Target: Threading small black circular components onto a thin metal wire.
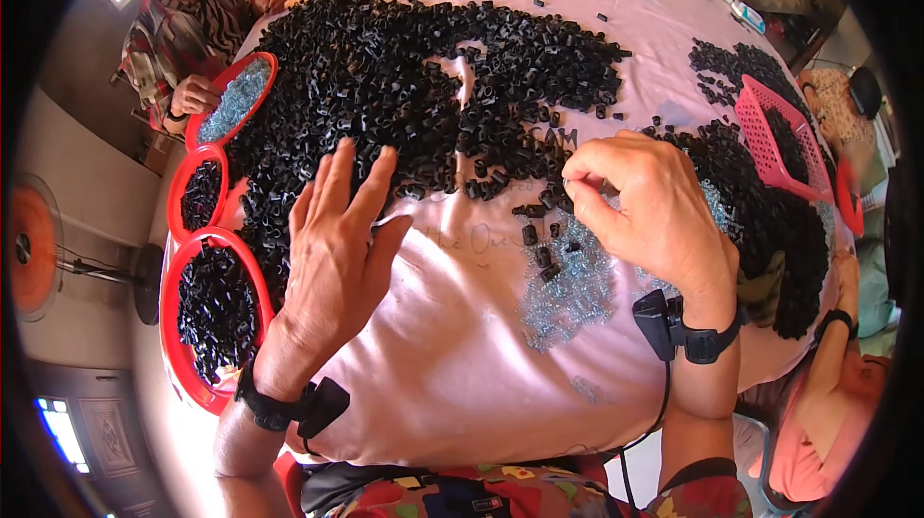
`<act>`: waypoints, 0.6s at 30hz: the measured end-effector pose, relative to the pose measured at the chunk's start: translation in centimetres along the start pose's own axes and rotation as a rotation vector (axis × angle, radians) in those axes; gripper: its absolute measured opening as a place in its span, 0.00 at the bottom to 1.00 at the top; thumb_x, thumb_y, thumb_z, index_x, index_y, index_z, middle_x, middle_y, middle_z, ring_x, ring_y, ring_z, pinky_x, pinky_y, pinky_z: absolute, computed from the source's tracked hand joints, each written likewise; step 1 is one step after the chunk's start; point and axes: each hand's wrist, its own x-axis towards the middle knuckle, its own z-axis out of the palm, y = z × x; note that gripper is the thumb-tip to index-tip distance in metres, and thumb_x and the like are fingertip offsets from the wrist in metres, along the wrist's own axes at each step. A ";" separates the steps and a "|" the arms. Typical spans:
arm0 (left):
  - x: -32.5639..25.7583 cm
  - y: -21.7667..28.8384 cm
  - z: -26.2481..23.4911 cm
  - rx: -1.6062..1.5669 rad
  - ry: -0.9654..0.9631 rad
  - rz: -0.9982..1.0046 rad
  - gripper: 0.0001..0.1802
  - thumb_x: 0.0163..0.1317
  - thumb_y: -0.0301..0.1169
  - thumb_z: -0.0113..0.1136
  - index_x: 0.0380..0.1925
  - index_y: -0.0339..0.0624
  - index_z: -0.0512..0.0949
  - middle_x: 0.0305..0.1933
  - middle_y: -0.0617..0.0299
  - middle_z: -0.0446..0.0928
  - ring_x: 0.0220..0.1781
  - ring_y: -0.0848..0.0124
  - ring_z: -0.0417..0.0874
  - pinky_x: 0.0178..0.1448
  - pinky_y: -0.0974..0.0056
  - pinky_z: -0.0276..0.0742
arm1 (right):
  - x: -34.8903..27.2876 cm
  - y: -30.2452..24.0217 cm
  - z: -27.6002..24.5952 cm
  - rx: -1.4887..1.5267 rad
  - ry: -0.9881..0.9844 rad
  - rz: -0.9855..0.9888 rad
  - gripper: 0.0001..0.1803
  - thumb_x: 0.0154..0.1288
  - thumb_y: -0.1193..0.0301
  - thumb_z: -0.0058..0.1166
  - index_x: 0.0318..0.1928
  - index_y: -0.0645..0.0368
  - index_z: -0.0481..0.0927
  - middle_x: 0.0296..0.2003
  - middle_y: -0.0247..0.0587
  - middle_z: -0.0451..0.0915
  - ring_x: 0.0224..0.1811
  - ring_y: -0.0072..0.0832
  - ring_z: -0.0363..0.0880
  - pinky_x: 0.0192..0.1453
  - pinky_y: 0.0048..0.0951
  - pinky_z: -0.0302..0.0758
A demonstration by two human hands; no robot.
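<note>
My left hand (334,248) lies flat with fingers spread on the pink cloth (452,364), its fingertips at the edge of a big heap of small black plastic pieces (423,75). My right hand (654,210) hovers over a patch of small shiny metal bits (568,292), fingers curled and pinched together near a few loose black pieces (539,253). Whether it holds one I cannot tell.
Three red round trays sit at the left: one with black pieces (214,311), a smaller one (197,193), one with metal bits (234,99). A pink mesh basket (775,138) stands right. Other people sit at the far left, far right and back.
</note>
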 end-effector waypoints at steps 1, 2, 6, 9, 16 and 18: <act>0.7 0.3 -0.4 -0.055 0.027 0.035 0.32 0.74 0.35 0.62 0.76 0.39 0.71 0.78 0.26 0.65 0.80 0.35 0.68 0.82 0.40 0.60 | 0.0 0.0 -0.3 -0.019 0.007 -0.004 0.04 0.62 0.75 0.66 0.36 0.61 0.83 0.28 0.47 0.84 0.33 0.45 0.85 0.40 0.42 0.80; 1.5 0.6 -0.5 -0.048 0.029 0.039 0.32 0.74 0.35 0.62 0.76 0.39 0.71 0.78 0.26 0.65 0.80 0.35 0.68 0.82 0.40 0.60 | 0.1 -0.1 -0.6 -0.016 0.015 -0.006 0.04 0.62 0.75 0.66 0.36 0.61 0.83 0.28 0.47 0.84 0.33 0.45 0.85 0.40 0.42 0.80; 4.6 1.2 0.9 -0.280 0.109 0.159 0.32 0.73 0.34 0.64 0.73 0.31 0.72 0.75 0.25 0.68 0.77 0.36 0.71 0.81 0.43 0.64 | 0.1 -0.3 -1.5 -0.007 0.037 -0.017 0.05 0.62 0.75 0.66 0.36 0.62 0.84 0.29 0.48 0.85 0.32 0.46 0.86 0.40 0.42 0.80; 6.8 1.8 3.7 -0.371 0.018 0.182 0.32 0.74 0.34 0.65 0.74 0.34 0.71 0.78 0.28 0.66 0.81 0.38 0.68 0.80 0.51 0.68 | -0.1 0.5 -1.6 -0.023 0.034 0.014 0.05 0.63 0.74 0.66 0.36 0.62 0.84 0.29 0.49 0.85 0.32 0.47 0.86 0.39 0.42 0.80; 10.1 3.3 9.4 -0.134 -0.025 0.184 0.43 0.71 0.58 0.65 0.78 0.47 0.69 0.79 0.26 0.62 0.83 0.29 0.58 0.83 0.30 0.52 | 0.0 0.9 -1.5 -0.022 0.022 0.082 0.05 0.62 0.74 0.65 0.36 0.62 0.85 0.30 0.50 0.85 0.32 0.47 0.86 0.40 0.42 0.80; 10.2 4.5 10.1 -0.095 -0.071 0.263 0.44 0.69 0.64 0.64 0.78 0.54 0.70 0.80 0.27 0.62 0.84 0.30 0.56 0.82 0.26 0.50 | 0.0 1.4 -1.0 -0.043 0.039 0.055 0.04 0.62 0.74 0.65 0.35 0.62 0.84 0.30 0.49 0.85 0.32 0.48 0.85 0.40 0.43 0.80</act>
